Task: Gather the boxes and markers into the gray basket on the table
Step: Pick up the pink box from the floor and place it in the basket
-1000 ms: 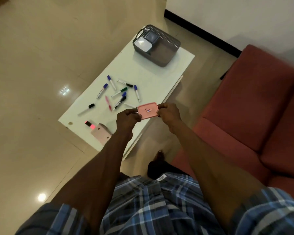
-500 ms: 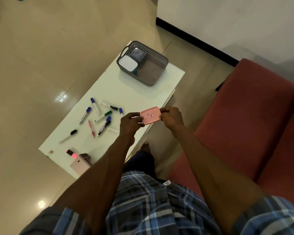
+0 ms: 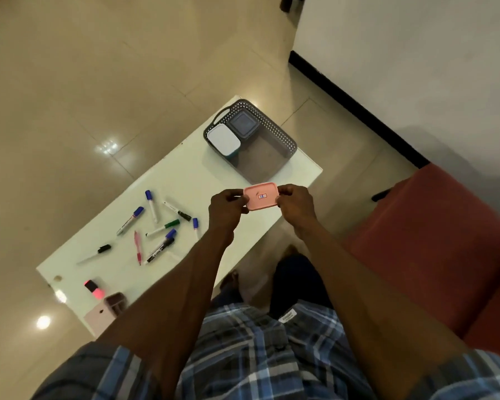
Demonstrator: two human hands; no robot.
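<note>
Nearest the camera, a plaid shirt (image 3: 243, 356) fills the bottom of the view, both bare forearms reaching forward from it. At the near-left corner of the white tabletop (image 3: 185, 174) lies a pale pink box (image 3: 98, 320) with a dark open box (image 3: 116, 302) touching it, and just beyond them a pink highlighter (image 3: 94, 290). Farther along, loose markers (image 3: 156, 226) are scattered across the tabletop, with a pink pen (image 3: 138, 247) among them and a black-capped one (image 3: 96, 253) off to the left. Above the tabletop's right edge the left hand (image 3: 225, 209) and the right hand (image 3: 296, 206) each have a closed grip, pinching opposite short ends of a pink box (image 3: 261, 195), held flat in the air between them with its small label facing up. Beyond it, at the tabletop's far end, stands the gray basket (image 3: 274, 131), which holds a white-lidded box (image 3: 223, 140) and a gray box (image 3: 242, 124) side by side at its left end. A red sofa (image 3: 430, 241) is on the right
</note>
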